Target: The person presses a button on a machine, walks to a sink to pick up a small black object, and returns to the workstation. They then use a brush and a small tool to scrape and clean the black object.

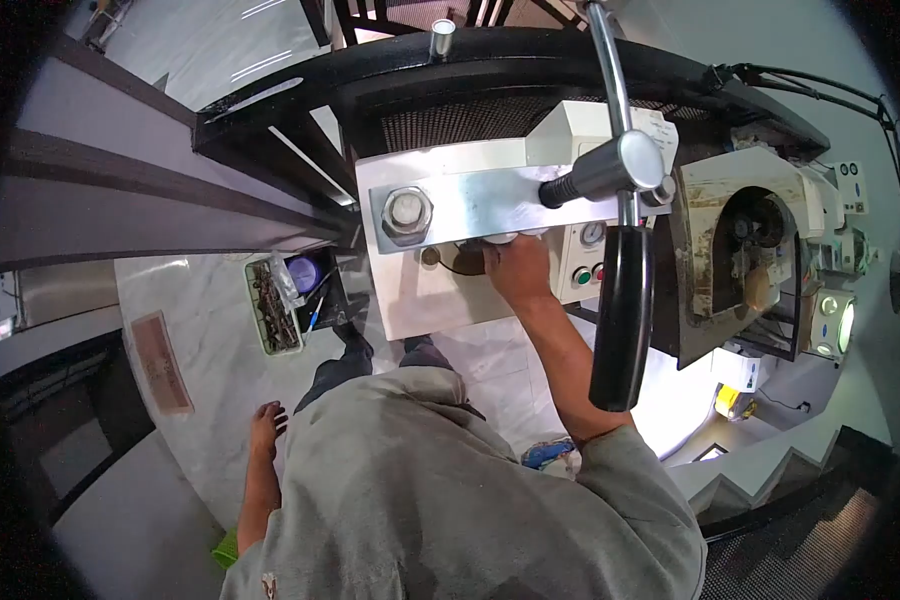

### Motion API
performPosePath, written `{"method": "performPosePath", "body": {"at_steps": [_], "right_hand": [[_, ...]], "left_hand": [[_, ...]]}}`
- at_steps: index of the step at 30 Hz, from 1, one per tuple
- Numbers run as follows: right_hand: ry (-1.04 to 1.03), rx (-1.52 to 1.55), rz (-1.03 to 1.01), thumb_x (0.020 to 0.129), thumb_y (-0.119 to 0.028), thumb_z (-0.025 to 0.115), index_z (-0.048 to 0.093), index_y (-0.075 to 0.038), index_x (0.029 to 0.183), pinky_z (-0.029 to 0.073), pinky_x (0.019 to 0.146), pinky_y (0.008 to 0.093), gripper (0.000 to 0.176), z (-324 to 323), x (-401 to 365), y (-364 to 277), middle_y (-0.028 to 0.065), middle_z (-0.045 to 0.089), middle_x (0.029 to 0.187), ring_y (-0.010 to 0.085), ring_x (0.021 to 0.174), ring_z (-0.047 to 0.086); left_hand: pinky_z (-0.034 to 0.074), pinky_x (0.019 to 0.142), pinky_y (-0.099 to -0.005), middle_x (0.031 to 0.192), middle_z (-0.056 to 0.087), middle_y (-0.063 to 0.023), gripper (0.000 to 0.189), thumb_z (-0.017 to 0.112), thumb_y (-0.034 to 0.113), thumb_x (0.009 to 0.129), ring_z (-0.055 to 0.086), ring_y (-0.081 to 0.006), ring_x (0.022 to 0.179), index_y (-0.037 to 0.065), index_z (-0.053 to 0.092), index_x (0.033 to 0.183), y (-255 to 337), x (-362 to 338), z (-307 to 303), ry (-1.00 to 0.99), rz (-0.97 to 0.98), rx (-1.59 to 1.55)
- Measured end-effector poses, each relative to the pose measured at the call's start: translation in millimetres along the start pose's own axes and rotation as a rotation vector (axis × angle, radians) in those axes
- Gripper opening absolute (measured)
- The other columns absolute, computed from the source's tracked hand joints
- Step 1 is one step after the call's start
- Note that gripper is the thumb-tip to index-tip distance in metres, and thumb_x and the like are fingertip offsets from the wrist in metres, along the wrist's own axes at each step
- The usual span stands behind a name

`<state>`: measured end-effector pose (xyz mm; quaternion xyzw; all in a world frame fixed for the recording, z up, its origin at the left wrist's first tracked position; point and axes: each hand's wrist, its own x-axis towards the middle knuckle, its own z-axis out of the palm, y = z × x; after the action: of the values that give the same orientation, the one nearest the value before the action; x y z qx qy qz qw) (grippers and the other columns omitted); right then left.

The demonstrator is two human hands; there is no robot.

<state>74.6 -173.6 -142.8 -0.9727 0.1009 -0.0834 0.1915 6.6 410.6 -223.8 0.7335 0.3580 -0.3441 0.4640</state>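
Note:
My right hand (pixel 518 268) reaches under the thick steel bar (pixel 480 200) on top of a white bench machine (pixel 410 295). Its fingertips are hidden beneath the bar, close to a round recess, so what they touch or hold cannot be made out. A large hex nut (pixel 407 212) fastens the bar at its left end. Above my right forearm stands a steel lever with a black grip (pixel 622 320). A gauge (pixel 593 234) and a green button (pixel 582 275) sit right of that hand. My left hand (pixel 267 425) hangs free beside my body, fingers loosely apart and holding nothing.
Left of the machine are a tray of dark metal pieces (pixel 273 305) and a purple round container (pixel 304 273). A second, stained machine (pixel 745 235) with an arched opening stands to the right. A black curved railing (pixel 390 80) runs behind. Steps (pixel 800 475) lie at lower right.

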Motion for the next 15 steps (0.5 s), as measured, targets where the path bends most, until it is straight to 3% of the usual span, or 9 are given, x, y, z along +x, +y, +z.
{"method": "performPosePath", "body": {"at_steps": [5,9,10,11,13,15], "right_hand": [[0.054,-0.082,-0.075,0.071,-0.014,0.072,0.070,-0.007,0.091,0.053,0.066,0.0454,0.021,8,1,4,0.0142,0.067,0.080,0.0356,0.071,0.065],[0.247,-0.165,-0.037,0.069,-0.010,0.070,0.069,-0.005,0.087,0.053,0.068,0.0470,0.019,28,-5,5,0.0162,0.067,0.082,0.0374,0.072,0.064],[0.267,0.024,-0.127,0.080,-0.012,0.067,0.067,-0.003,0.090,0.052,0.067,0.0420,0.013,25,1,20,0.0152,0.066,0.077,0.0330,0.067,0.064],[0.265,0.025,-0.129,0.080,-0.012,0.067,0.067,-0.003,0.090,0.052,0.067,0.0420,0.013,28,-7,22,0.0152,0.066,0.077,0.0330,0.067,0.064],[0.410,1.701,0.719,0.093,-0.020,0.060,0.065,-0.004,0.092,0.048,0.061,0.0317,0.017,9,-29,7,0.0081,0.063,0.072,0.0202,0.061,0.060],[0.507,0.888,0.592,0.100,-0.031,0.052,0.063,-0.006,0.096,0.039,0.054,0.0230,0.027,-48,-32,-29,0.0013,0.059,0.069,0.0087,0.058,0.052]], "left_hand": [[0.051,0.080,-0.0379,0.112,0.065,-0.0128,0.035,0.055,0.031,0.094,0.064,-0.0245,0.094,0.007,0.060,0.118,-7,-3,-7,0.009,0.010,-0.012],[0.052,0.079,-0.0380,0.111,0.065,-0.0126,0.035,0.054,0.031,0.094,0.064,-0.0240,0.093,0.007,0.059,0.119,-8,8,-8,0.026,-0.037,-0.012],[0.052,0.079,-0.0380,0.111,0.065,-0.0126,0.035,0.054,0.031,0.094,0.064,-0.0240,0.093,0.007,0.059,0.119,-7,7,-10,0.031,-0.037,-0.014],[0.052,0.080,-0.0380,0.111,0.065,-0.0125,0.035,0.054,0.031,0.094,0.064,-0.0238,0.094,0.006,0.059,0.119,-5,7,-10,0.024,-0.007,-0.032],[0.052,0.080,-0.0380,0.112,0.065,-0.0124,0.036,0.054,0.031,0.094,0.063,-0.0236,0.095,0.006,0.058,0.120,-4,11,-7,0.007,0.017,-0.048],[0.051,0.080,-0.0381,0.112,0.065,-0.0123,0.037,0.055,0.031,0.094,0.063,-0.0236,0.097,0.006,0.058,0.120,-8,16,-4,0.018,0.021,-0.068]]}}
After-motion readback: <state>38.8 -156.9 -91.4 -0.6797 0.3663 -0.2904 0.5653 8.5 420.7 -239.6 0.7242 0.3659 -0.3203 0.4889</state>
